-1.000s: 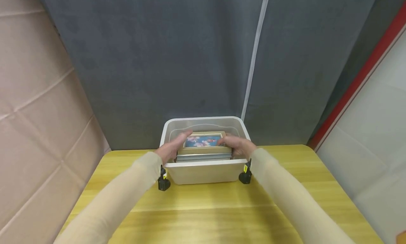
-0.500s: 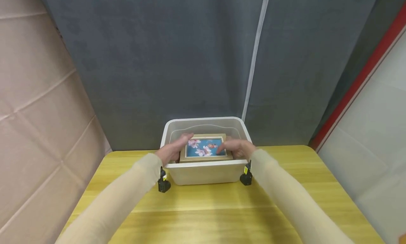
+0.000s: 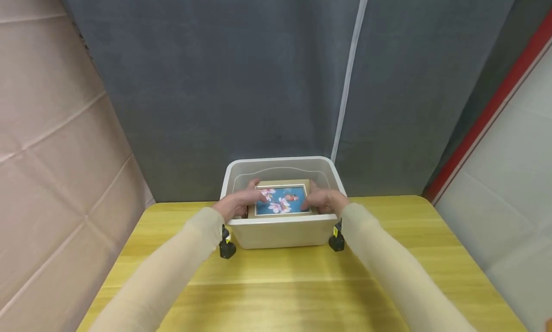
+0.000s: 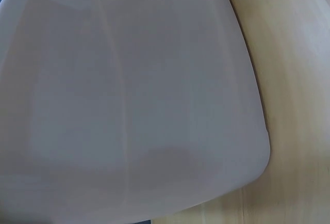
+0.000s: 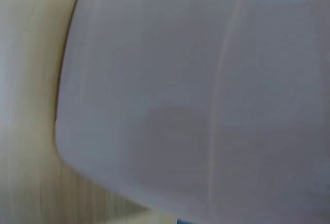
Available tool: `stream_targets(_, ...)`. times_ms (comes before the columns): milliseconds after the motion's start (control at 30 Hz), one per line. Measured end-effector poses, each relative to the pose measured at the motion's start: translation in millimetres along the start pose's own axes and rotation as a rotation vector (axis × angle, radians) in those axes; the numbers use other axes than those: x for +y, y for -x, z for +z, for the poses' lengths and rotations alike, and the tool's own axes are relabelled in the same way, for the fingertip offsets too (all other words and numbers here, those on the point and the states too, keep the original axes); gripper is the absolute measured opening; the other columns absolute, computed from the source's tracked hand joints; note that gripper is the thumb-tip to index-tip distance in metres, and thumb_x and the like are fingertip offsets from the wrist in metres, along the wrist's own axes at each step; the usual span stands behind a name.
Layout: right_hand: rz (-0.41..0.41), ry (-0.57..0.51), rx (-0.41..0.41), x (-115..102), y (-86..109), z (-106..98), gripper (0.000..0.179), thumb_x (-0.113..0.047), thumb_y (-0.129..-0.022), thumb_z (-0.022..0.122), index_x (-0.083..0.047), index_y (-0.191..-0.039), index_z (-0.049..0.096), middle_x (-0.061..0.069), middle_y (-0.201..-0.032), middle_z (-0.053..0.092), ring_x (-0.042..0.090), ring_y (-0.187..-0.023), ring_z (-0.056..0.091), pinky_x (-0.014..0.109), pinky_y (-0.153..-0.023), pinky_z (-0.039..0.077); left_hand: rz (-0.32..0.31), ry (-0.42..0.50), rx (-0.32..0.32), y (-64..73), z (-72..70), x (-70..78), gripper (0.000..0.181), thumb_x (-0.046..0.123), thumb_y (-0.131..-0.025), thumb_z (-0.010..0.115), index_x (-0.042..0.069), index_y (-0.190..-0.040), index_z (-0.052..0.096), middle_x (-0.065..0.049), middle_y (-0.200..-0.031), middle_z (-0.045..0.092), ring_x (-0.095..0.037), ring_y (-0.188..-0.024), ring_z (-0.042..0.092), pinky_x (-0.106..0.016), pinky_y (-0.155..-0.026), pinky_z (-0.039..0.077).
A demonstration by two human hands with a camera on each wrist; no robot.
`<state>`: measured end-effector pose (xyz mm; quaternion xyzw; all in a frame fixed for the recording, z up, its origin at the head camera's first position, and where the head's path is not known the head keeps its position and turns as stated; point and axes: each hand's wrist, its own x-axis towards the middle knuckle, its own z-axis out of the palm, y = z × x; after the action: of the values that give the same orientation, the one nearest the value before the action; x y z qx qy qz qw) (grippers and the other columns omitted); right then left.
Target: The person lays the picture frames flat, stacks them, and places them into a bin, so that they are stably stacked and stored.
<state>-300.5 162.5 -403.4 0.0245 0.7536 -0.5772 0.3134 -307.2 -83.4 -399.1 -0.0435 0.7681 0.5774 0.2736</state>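
Note:
A picture frame [image 3: 290,206] with a gold-toned border and a blue picture of pink blossoms lies inside a whitish plastic bin [image 3: 280,234]. My left hand [image 3: 238,202] reaches over the near left rim and grips the frame's left side, thumb on the picture's edge. From the opposite side my right hand [image 3: 325,200] holds the frame's right side, its thumb over the picture. Fingers under and beside the frame are hidden. Both wrist views show mainly the bin's outer wall, with neither hand visible there.
The bin stands at the far edge of a yellow wooden table [image 3: 276,293], close to a dark grey curtain [image 3: 215,92]. A pale quilted panel [image 3: 56,154] rises on the left, and a whitish panel [image 3: 509,178] with a red strip on the right.
The frame's face has tipped toward me, and the silvery edges seen below it a second ago are hidden now. My left thumb has moved inward onto the picture.

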Motion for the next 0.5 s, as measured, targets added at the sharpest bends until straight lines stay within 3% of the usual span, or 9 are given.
stream_targets(167, -0.020, 0.105, 0.010, -3.5, 1.6, 0.5, 0.117, 0.015, -0.085, 0.063, -0.005, -0.156, -0.028, 0.021, -0.165, -0.025, 0.040, -0.150, 0.002, 0.053, -0.124, 0.014, -0.001, -0.034, 0.018, 7.1, -4.1, 0.7, 0.104, -0.014, -0.081, 0.058, 0.021, -0.164, 0.007, -0.027, -0.159, 0.017, -0.051, -0.138, 0.031, -0.079, -0.106, 0.026)
stream_targets(267, -0.019, 0.125, 0.015, -6.5, 4.7, 1.1, 0.116, 0.013, -0.088, 0.064, -0.006, -0.156, -0.028, 0.019, -0.165, -0.027, 0.040, -0.150, 0.007, 0.054, -0.122, 0.019, 0.005, -0.036, 0.020, 9.4, -5.4, 2.5, 0.103, -0.015, -0.081, 0.056, 0.021, -0.164, 0.007, -0.028, -0.158, 0.017, -0.053, -0.137, 0.031, -0.083, -0.102, 0.026)
stream_targets(333, -0.023, 0.154, 0.028, -8.2, 7.4, 1.8, 0.116, 0.011, -0.088, 0.065, -0.007, -0.157, -0.027, 0.021, -0.166, -0.019, 0.043, -0.142, 0.024, 0.054, -0.117, 0.032, 0.005, -0.045, 0.020, 10.3, -6.3, 4.5, 0.103, -0.015, -0.081, 0.056, 0.021, -0.164, 0.007, -0.028, -0.159, 0.015, -0.054, -0.138, 0.031, -0.085, -0.100, 0.025)
stream_targets(400, -0.027, 0.235, 0.052, -8.7, 9.8, 2.6, 0.115, 0.004, -0.090, 0.069, -0.008, -0.159, -0.023, 0.025, -0.167, -0.002, 0.039, -0.129, 0.041, 0.051, -0.107, 0.046, 0.008, -0.069, 0.019, 11.2, -8.1, 5.9, 0.104, -0.015, -0.081, 0.057, 0.021, -0.164, 0.007, -0.027, -0.162, 0.013, -0.056, -0.139, 0.029, -0.086, -0.097, 0.027)
stream_targets(500, -0.043, 0.353, 0.080, -8.5, 12.6, 5.1, 0.112, -0.008, -0.092, 0.072, -0.009, -0.161, -0.016, 0.028, -0.161, 0.018, 0.037, -0.115, 0.052, 0.048, -0.091, 0.056, 0.027, -0.131, 0.033, 13.1, -12.1, 6.7, 0.105, -0.015, -0.080, 0.058, 0.020, -0.164, 0.007, -0.027, -0.163, 0.012, -0.057, -0.139, 0.029, -0.086, -0.092, 0.032)
